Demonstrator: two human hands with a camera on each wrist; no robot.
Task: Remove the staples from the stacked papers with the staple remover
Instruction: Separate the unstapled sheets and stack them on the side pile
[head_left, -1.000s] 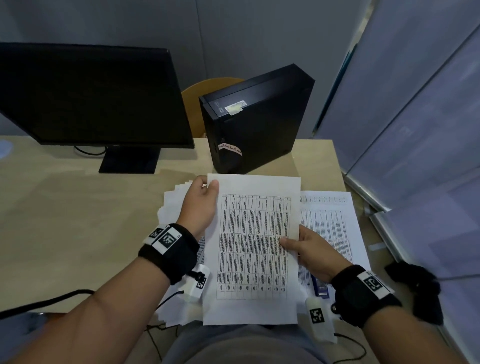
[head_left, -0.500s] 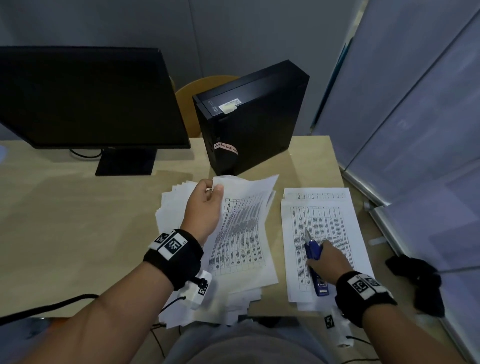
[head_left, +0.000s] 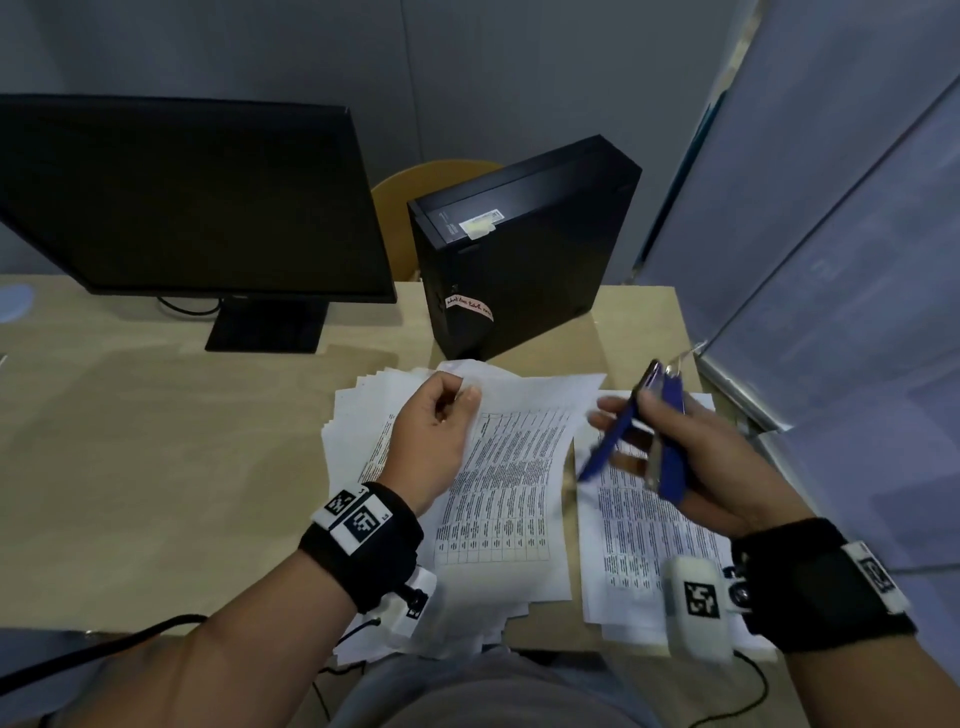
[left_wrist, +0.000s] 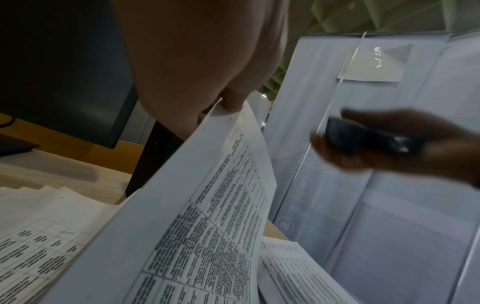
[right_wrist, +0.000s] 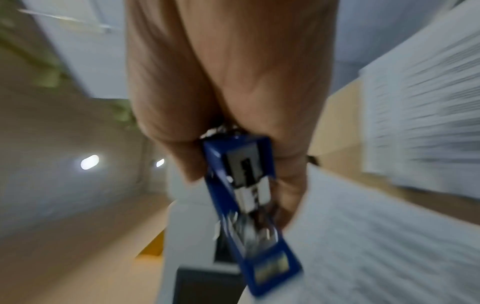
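Observation:
My left hand (head_left: 441, 415) pinches the top left corner of a printed stapled set (head_left: 509, 467), lifting that corner off a fanned pile of papers (head_left: 358, 415); the pinch shows in the left wrist view (left_wrist: 231, 102). A second pile of printed sheets (head_left: 639, 530) lies to the right. Above it my right hand (head_left: 675, 447) grips the blue staple remover (head_left: 660, 441), raised off the desk with its arms spread apart. The right wrist view shows the remover (right_wrist: 249, 197) blurred, its metal parts facing the camera.
A black monitor (head_left: 182, 197) stands at the back left and a black computer case (head_left: 519, 260) just behind the papers. Grey partition panels (head_left: 857, 260) close the right side. The wooden desk (head_left: 156, 467) stretches left. A cable (head_left: 104, 649) runs over the front edge.
My right hand let go of the held set, took the blue remover from the right pile and lifted it. The left hand brought the set down onto the left pile, keeping its corner.

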